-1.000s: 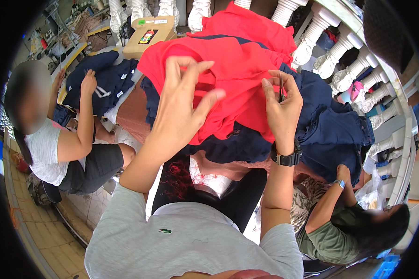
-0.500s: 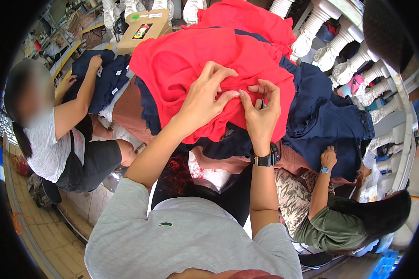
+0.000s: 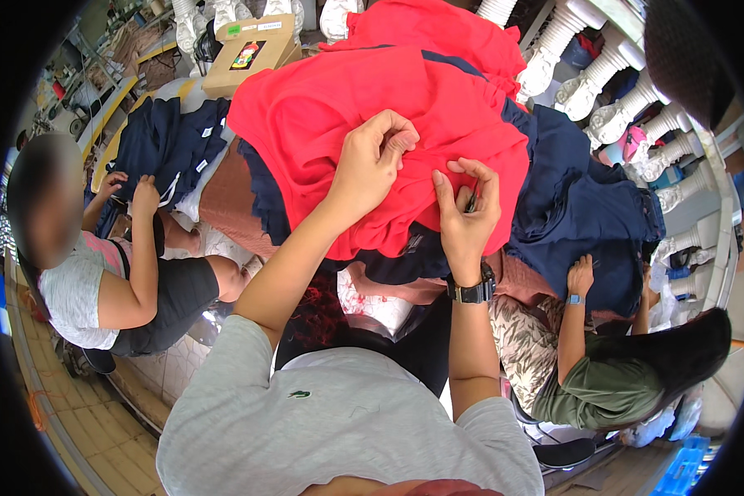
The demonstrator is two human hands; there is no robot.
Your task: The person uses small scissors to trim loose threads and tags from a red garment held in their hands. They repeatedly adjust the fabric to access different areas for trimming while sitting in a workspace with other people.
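Observation:
A bright red garment [image 3: 306, 116] lies spread on top of a pile, its cloth wrinkled around my hands. My left hand [image 3: 374, 161] is over its middle, thumb and forefinger pinched together; what is between them, if anything, is too small to make out. To its right, my right hand [image 3: 469, 207] is just above the red cloth with thumb and forefinger apart. The curled fingers of that hand hold a small, slim dark tool [image 3: 471, 201] against the palm, mostly hidden. Navy garments [image 3: 413, 256] stick out from beneath the red one.
More navy garments [image 3: 574, 190] lie at the right, where a co-worker in green [image 3: 595, 384] rests a hand. At the left another co-worker [image 3: 112, 281] handles navy garments [image 3: 165, 145]. A cardboard box [image 3: 252, 54] stands behind, with white balusters [image 3: 583, 78] along the far side.
My hands have moved apart: both were together at the red cloth, and now the left pinches higher up while the right thumb and forefinger have opened. The left co-worker's arms have lowered.

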